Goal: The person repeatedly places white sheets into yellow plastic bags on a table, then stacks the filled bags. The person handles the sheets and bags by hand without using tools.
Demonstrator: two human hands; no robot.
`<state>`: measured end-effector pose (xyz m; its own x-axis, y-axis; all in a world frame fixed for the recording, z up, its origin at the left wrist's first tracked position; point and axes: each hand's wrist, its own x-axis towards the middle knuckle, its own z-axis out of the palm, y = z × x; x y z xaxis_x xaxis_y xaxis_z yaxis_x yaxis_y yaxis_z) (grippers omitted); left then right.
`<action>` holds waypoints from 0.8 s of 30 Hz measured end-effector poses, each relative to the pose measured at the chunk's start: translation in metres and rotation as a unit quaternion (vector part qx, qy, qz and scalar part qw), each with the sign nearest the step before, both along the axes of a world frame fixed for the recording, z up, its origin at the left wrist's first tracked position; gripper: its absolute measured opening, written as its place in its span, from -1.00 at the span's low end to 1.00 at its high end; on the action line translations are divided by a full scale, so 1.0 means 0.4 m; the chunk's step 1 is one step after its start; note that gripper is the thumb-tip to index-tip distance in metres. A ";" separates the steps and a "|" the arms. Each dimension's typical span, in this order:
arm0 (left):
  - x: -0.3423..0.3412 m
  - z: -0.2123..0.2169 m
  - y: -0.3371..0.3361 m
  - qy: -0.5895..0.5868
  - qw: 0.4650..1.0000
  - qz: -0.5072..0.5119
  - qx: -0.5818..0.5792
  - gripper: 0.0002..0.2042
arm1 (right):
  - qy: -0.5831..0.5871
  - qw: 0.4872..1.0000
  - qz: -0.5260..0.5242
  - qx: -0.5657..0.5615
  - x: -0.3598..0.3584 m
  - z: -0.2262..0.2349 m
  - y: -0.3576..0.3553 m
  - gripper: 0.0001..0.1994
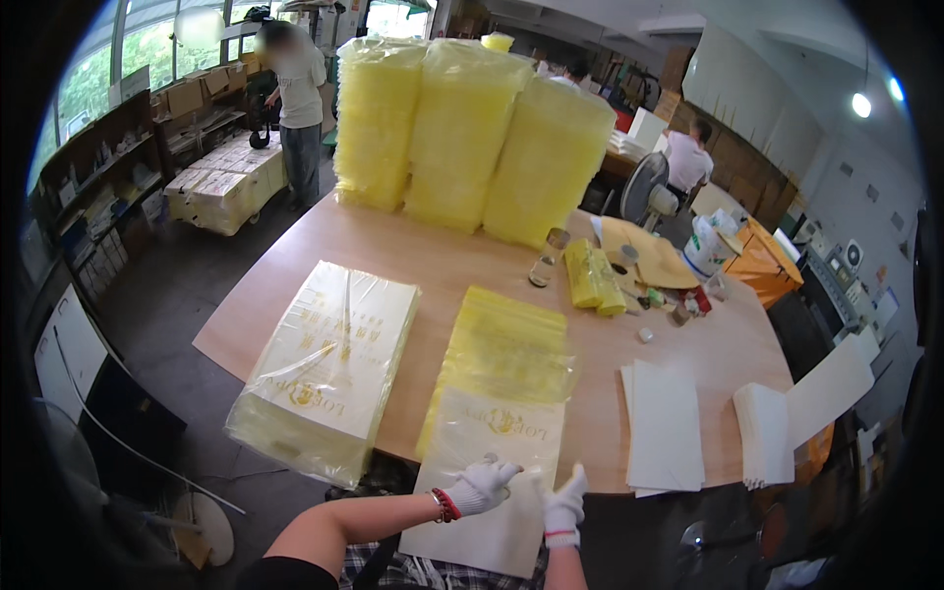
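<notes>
In front of me, a white flat paper bag with a gold print lies partly inside a clear yellow plastic sleeve. Its near end juts over the table edge toward my lap. My left hand, in a white knit glove, rests on the bag with its fingers stretched to the right. At the bag's right edge is my right hand, also gloved, thumb and fingers apart. To the left lies a stack of similar white bags in clear plastic sleeves.
Tall stacks of yellow plastic sleeves stand at the table's back. White card sheets and a folded white stack lie right. A glass jar, yellow rolls and a fan are beyond. A person stands far left.
</notes>
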<state>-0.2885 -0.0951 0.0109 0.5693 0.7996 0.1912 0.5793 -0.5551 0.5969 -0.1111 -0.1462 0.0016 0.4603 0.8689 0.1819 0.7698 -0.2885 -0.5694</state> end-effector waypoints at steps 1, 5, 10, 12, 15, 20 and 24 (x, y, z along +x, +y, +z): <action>-0.027 -0.036 0.006 0.031 0.995 -0.046 0.083 -0.56 | -0.027 0.999 0.015 0.033 -0.017 -0.029 0.048 -0.38; -0.155 -0.099 0.102 0.116 0.924 0.040 0.363 -0.58 | -0.066 0.988 0.064 -0.125 0.023 -0.061 0.156 -0.34; -0.211 -0.139 0.117 -0.190 0.949 0.243 -0.058 -0.77 | -0.061 0.949 0.065 -0.302 0.028 -0.005 0.125 -0.17; -0.222 -0.071 0.068 -0.197 0.906 0.279 -0.249 -0.86 | -0.047 0.946 0.097 -0.304 0.024 -0.002 0.063 -0.11; -0.243 -0.085 -0.023 -0.179 0.925 0.279 -0.186 -0.86 | 0.027 0.965 0.145 -0.216 0.007 -0.014 -0.043 -0.12; -0.301 -0.093 -0.166 -0.090 0.953 0.237 -0.167 -0.81 | 0.083 0.961 0.217 -0.150 0.003 -0.050 -0.191 -0.16; -0.354 -0.050 -0.325 -0.095 0.935 0.179 -0.289 -0.82 | 0.124 0.945 0.206 -0.223 -0.050 0.054 -0.376 -0.19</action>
